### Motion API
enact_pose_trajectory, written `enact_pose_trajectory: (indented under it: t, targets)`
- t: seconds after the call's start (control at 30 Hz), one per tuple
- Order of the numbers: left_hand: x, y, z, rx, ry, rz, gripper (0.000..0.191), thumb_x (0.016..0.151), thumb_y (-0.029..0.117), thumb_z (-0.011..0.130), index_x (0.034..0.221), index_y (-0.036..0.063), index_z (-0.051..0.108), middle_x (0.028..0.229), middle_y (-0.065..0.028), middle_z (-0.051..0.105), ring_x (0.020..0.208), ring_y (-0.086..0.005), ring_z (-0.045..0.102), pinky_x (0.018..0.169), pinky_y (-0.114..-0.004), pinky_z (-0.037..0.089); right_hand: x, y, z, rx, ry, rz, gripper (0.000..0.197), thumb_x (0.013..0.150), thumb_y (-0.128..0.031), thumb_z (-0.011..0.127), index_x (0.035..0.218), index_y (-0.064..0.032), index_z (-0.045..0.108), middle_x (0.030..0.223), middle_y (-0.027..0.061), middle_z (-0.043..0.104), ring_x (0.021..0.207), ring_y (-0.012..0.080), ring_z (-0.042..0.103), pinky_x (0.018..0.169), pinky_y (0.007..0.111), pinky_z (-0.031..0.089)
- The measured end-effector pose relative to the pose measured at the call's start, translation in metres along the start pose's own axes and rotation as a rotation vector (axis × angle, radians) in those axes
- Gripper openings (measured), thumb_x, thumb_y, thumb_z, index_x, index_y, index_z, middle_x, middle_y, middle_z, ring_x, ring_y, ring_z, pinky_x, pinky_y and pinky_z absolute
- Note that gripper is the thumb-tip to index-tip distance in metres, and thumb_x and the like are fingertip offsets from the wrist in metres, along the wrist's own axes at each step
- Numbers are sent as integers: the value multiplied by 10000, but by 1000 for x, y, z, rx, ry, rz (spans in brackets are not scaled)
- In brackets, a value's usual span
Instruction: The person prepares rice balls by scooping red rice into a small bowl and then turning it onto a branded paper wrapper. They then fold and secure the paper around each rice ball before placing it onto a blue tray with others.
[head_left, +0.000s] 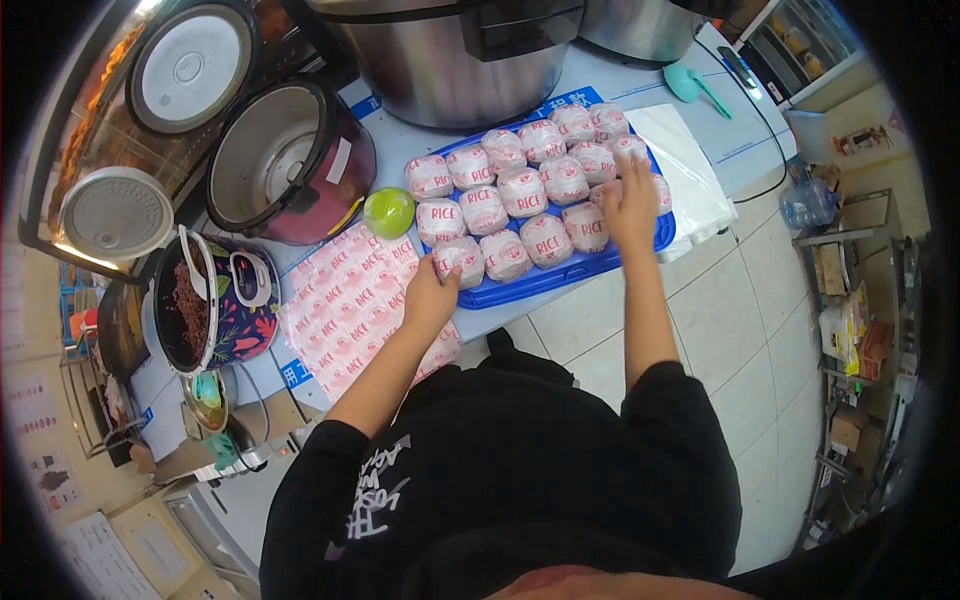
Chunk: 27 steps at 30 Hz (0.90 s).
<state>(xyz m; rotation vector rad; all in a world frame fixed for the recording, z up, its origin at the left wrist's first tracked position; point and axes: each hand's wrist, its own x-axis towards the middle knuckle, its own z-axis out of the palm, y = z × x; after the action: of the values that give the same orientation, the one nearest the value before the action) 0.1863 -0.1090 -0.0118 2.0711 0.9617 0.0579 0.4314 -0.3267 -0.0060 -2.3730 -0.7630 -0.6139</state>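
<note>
Several paper-wrapped rice balls (523, 193) with red print stand in rows on a blue plastic tray (559, 270). My left hand (433, 296) is on the wrapped ball (459, 262) at the tray's near left corner, thumb at its right side. At the tray's right end, my right hand (631, 202) lies over wrapped balls and partly hides them; whether it grips one is not clear. Printed wrapping paper (352, 307) lies left of the tray. A green rounded object (388, 212) sits between the paper's upper edge and the tray.
Beyond the tray stands a large steel cooker (457, 67). An open maroon cooker (330, 180) is at the left, near a patterned rice cooker (251, 322) holding dark reddish rice. White plastic bags (675, 165) and a turquoise ladle (682, 84) lie at the right.
</note>
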Motion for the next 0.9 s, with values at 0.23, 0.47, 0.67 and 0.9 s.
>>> enact_pose_trajectory:
  t: [0.23,0.47,0.67,0.9]
  targets:
    - [-7,-4,-4,136,41,103,513,847,267,613,1200,-76,470,1022,-266,598,957,-399,594,825,-444,473,11,-24,17,-96,-344,-7,546,894,-292,501,1411,-178,367,1479,124,315,1374,356,253,1087,581,162]
    - [13,3,-22,341,-216,35,378,850,220,588,1119,-36,520,1002,-264,592,950,-406,587,805,-461,479,-29,-140,47,199,-616,-280,555,814,-265,584,1328,-98,457,1441,181,347,1344,359,303,1084,576,181]
    - [-32,-71,-73,311,49,314,444,781,210,631,1153,-8,525,1136,-262,544,1082,-384,517,907,-450,433,-64,-197,77,141,-631,-579,445,816,-227,550,1231,-67,539,1454,141,338,1351,344,297,1084,557,202]
    - [-109,-194,-100,549,164,-238,741,805,517,583,1446,284,293,1504,-264,104,1326,-582,75,1024,-686,142,-7,-246,109,259,-622,-550,364,762,-125,565,1121,-61,573,1210,185,510,1093,334,496,947,470,376]
